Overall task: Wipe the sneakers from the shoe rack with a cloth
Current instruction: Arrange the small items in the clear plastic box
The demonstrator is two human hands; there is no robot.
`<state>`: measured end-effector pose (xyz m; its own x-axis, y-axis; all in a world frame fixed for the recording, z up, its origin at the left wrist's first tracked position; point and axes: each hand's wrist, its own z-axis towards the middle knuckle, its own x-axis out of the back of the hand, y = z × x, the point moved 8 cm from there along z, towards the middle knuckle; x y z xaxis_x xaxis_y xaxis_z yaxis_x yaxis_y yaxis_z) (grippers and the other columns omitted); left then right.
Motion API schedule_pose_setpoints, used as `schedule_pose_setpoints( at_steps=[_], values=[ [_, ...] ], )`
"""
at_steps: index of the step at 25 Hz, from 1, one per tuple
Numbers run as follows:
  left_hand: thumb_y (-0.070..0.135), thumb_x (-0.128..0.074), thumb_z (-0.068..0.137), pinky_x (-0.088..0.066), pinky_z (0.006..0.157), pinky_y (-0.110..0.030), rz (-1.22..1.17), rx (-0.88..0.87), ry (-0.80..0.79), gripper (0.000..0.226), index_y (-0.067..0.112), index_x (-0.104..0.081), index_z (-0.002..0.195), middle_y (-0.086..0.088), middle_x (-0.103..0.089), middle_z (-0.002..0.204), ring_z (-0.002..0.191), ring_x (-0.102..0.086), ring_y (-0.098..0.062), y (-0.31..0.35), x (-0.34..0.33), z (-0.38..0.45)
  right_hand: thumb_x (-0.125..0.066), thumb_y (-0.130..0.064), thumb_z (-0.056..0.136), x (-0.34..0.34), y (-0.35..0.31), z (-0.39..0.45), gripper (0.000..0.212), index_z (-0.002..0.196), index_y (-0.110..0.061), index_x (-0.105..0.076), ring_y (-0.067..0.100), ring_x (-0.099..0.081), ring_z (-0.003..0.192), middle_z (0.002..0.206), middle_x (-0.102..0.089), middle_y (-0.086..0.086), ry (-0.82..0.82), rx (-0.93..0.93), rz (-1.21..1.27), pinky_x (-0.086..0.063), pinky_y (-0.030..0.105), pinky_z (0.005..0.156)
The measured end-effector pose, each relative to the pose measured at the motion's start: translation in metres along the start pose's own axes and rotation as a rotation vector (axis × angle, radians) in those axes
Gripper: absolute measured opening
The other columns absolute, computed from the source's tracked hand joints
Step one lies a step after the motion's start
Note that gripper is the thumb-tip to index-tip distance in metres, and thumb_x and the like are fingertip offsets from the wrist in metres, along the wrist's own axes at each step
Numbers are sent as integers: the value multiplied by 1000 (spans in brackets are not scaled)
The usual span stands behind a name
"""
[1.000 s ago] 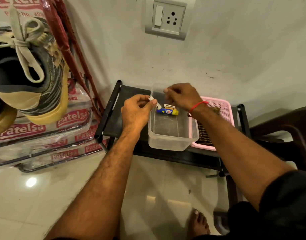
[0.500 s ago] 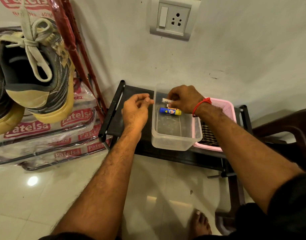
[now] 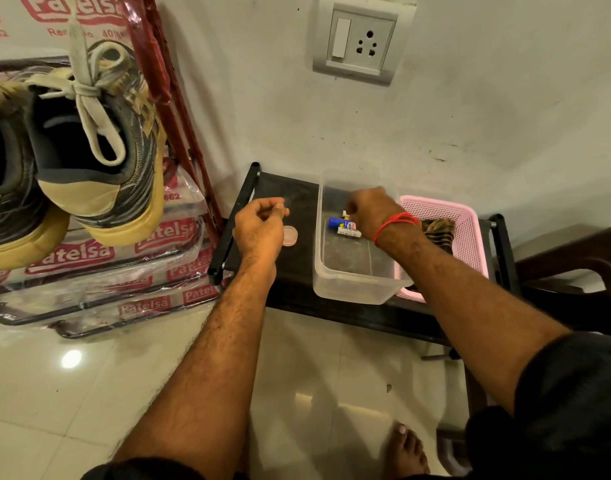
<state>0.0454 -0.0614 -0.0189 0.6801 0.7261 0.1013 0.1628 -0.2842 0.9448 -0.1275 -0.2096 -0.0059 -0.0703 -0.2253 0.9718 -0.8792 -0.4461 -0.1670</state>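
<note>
Right hand (image 3: 371,211): inside clear tub (image 3: 352,282), fingers curled down at small tubes (image 3: 345,226) on tub floor; fingertips hidden behind knuckles, so contact or pinch cannot be told. Red thread (image 3: 395,221) around right wrist. Left hand (image 3: 259,226): above black shelf (image 3: 297,292), left of tub, thumb and forefinger tips pressed together, other fingers loosely curled; nothing visible between the tips. Small round lid (image 3: 290,235): flat on shelf, just beside left hand, apart from tub. Pink basket (image 3: 470,237): on shelf, touching tub's right side; striped cloth (image 3: 437,230) inside, partly hidden by right forearm. Sneakers (image 3: 89,150): on shoe rack (image 3: 179,109) at upper left, heels toward camera, laces tied, well apart from both hands. Printed plastic wrap (image 3: 99,251) on rack's lower tiers. Wall socket (image 3: 361,46) above shelf. Bare foot (image 3: 406,452) on tiled floor (image 3: 54,393) at lower edge. Dark chair (image 3: 581,268) at right.
</note>
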Motion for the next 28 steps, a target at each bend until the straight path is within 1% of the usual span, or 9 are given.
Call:
schedule_pose_setpoints(
  at_steps=[4, 7, 9, 11, 15, 19, 21, 24, 28],
  values=[
    [7, -61, 98, -55, 81, -25, -39, 64, 135, 21, 24, -69, 110, 16, -61, 93, 97, -62, -8, -7, 21, 3, -63, -17, 92, 53, -89, -8, 15, 105, -12, -67, 31, -59, 102, 103, -67, 13, 259, 327, 157, -43, 35, 89],
    [-5, -56, 95, -59, 85, -32, -76, 68, 140, 35, 20, -68, 116, 9, -68, 100, 98, -66, -11, -11, 30, 8, -59, -22, 94, 9, -151, -7, 33, 127, -20, -59, 32, -52, 122, 125, -62, 10, -37, 372, -347, -34, 46, 107],
    [-8, -55, 93, -59, 87, -34, -56, 50, 125, 38, 20, -69, 116, 6, -69, 107, 100, -66, -10, -9, 32, 9, -65, -26, 92, -24, -149, -9, 45, 135, -22, -53, 31, -49, 131, 137, -55, 9, -297, 272, -534, -18, 56, 116],
    [-8, -56, 93, -59, 91, -38, -34, 53, 104, 37, 21, -69, 112, 7, -69, 105, 99, -64, -7, -10, 32, 10, -67, -28, 90, -37, -146, -12, 47, 134, -24, -51, 31, -49, 132, 139, -54, 7, -372, 245, -621, -9, 59, 118],
    [4, -61, 96, -59, 94, -42, -98, 58, 41, 28, 29, -70, 104, 8, -71, 107, 103, -68, -13, -8, 23, 9, -55, -34, 95, -1, -153, -9, 34, 127, -25, -57, 30, -56, 120, 126, -62, 7, -98, 310, -294, -25, 52, 112],
    [13, -64, 98, -54, 97, -31, -57, -106, -124, 25, 34, -70, 110, 15, -67, 119, 113, -61, -5, 12, 4, 1, -57, -40, 90, 55, -72, -22, 35, 119, -22, -62, 31, -61, 103, 111, -66, 10, 250, 251, 253, -49, 42, 90],
    [16, -65, 97, -51, 95, -26, 54, -190, -262, 28, 37, -72, 113, 14, -67, 120, 112, -59, -4, 18, -17, -9, -65, -33, 88, 44, -23, -30, 34, 119, -19, -64, 31, -61, 104, 112, -67, 12, 105, 133, 261, -48, 35, 90],
    [16, -67, 96, -47, 100, -27, 180, -269, -393, 28, 34, -71, 118, 12, -63, 129, 115, -53, -6, 20, -40, -24, -64, -36, 88, -5, 4, -46, 40, 126, -26, -61, 31, -61, 105, 117, -63, 11, -288, 23, -83, -49, 37, 89],
    [22, -69, 95, -39, 103, -26, 307, -346, -470, 37, 27, -64, 131, 5, -50, 147, 126, -40, -5, 23, -52, -38, -68, -28, 89, -20, -7, -38, 44, 132, -22, -58, 31, -62, 105, 118, -63, 10, -364, 38, -124, -51, 38, 88]
  ],
)
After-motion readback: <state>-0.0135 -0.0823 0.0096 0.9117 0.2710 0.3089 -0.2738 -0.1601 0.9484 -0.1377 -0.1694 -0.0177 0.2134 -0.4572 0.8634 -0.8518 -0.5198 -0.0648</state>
